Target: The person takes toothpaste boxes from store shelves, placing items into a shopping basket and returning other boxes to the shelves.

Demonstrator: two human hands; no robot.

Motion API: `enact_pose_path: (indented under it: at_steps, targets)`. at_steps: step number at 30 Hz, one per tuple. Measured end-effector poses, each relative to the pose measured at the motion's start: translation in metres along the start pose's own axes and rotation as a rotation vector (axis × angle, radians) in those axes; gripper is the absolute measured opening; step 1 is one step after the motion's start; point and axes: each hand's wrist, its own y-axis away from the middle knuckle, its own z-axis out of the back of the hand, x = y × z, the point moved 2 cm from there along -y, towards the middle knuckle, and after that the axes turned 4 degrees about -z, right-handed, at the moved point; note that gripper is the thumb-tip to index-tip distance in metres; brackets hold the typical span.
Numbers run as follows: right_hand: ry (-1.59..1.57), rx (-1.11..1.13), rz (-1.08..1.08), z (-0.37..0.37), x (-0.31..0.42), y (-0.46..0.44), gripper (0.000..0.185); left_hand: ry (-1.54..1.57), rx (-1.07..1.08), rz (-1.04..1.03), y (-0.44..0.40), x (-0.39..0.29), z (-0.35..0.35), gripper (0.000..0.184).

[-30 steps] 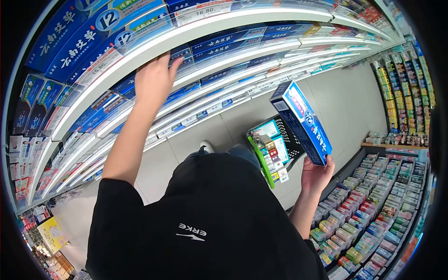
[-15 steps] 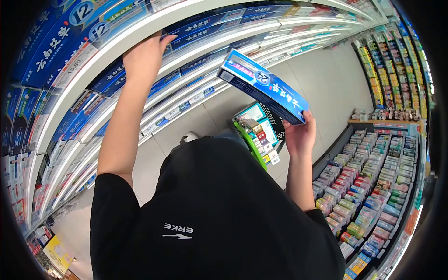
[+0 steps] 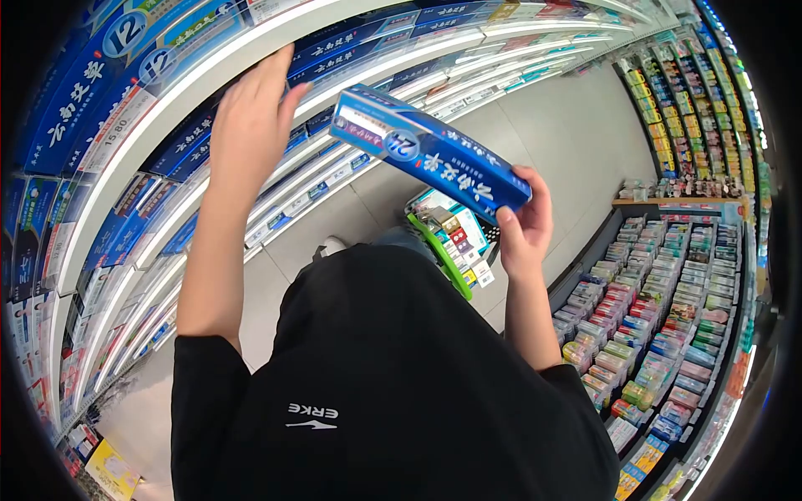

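My right hand grips one end of a long blue toothpaste box, thumb on the near face and fingers round the end. The box is tilted, its printed face with a "24" turned toward me, its far end close to the shelf front. My left hand is raised at the shelf gap, fingers stretched and thumb apart, with nothing visible in it. Some of its fingertips are hidden at the white shelf edge. Dark blue toothpaste boxes lie stacked just beyond it.
Larger blue boxes stand on the upper shelf above a price tag. A basket with a green handle on the floor holds several packages. At right is a bin of small packs; hanging racks stand behind.
The toothpaste box has moved left toward the shelf, its printed face turned more toward me. My left hand has drawn back slightly, and more of its fingers show.
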Motion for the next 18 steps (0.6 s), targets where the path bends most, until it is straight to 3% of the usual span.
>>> enact_pose_path:
  at_steps: [2,3,6,8,9,13,16,18]
  targets:
    - [0.144,0.068,0.093,0.000,0.009,0.006,0.059,0.386,0.026,0.133,0.019,-0.015,0.013,0.044]
    - [0.202,0.087,0.150,0.001,0.007,0.010,0.060,0.571,0.112,0.310,0.033,-0.012,0.005,0.054]
    - [0.335,0.157,0.363,-0.002,0.008,0.013,0.055,1.289,0.075,0.811,0.072,-0.022,-0.017,0.061]
    - [0.530,0.236,0.457,-0.008,0.017,0.012,0.053,1.775,0.165,0.957,0.096,-0.027,-0.026,0.063]
    - [0.574,0.233,0.479,-0.021,0.025,0.011,0.043,2.022,0.207,1.022,0.103,-0.031,-0.024,0.065]
    - [0.739,0.415,0.661,-0.044,0.031,0.008,0.030,2.063,0.232,1.080,0.116,-0.055,-0.019,0.058]
    - [0.764,0.454,0.678,-0.047,0.018,0.000,0.039,1.958,0.139,1.136,0.114,-0.056,-0.018,0.040]
    - [0.815,0.557,0.508,-0.051,0.013,-0.005,0.051,1.961,0.043,1.108,0.112,-0.052,-0.014,0.032]
